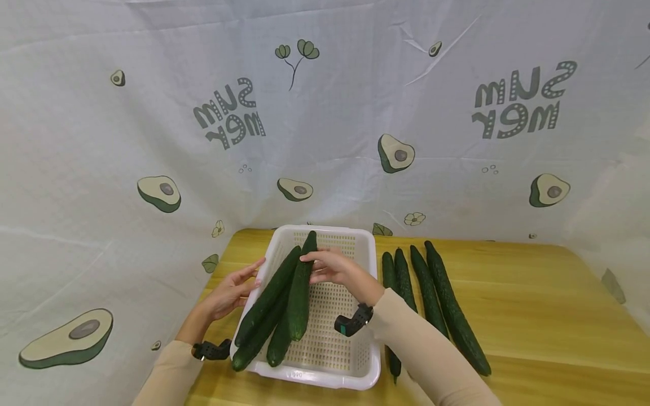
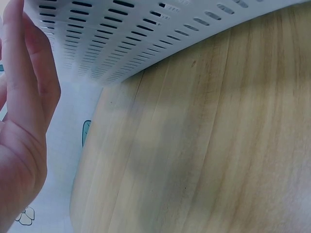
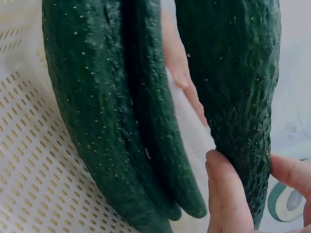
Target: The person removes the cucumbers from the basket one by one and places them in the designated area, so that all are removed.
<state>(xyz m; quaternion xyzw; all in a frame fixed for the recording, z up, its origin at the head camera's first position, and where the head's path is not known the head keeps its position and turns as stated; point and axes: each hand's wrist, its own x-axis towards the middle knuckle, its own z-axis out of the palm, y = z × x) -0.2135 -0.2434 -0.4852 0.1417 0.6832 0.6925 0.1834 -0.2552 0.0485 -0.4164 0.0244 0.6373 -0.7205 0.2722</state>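
My right hand (image 1: pixel 332 268) pinches a dark green cucumber (image 1: pixel 299 299) near its far end, over the white plastic basket (image 1: pixel 373 338). In the right wrist view, the fingers and thumb lie on opposite sides of this bumpy cucumber (image 3: pixel 233 73). Several other cucumbers (image 1: pixel 271 293) lean together along the basket's left side, their near ends by its front left corner. With fingers extended, my left hand (image 1: pixel 231 293) touches the basket's left rim. The left wrist view has that hand (image 2: pixel 24 97) beside the slotted outer wall (image 2: pixel 112 29).
Right of the basket, several long cucumbers (image 1: pixel 454 307) lie side by side on the wooden table (image 1: pixel 548 316), partly behind my right forearm. A white cloth (image 1: pixel 335 113) printed with avocados hangs behind the table and at its sides.
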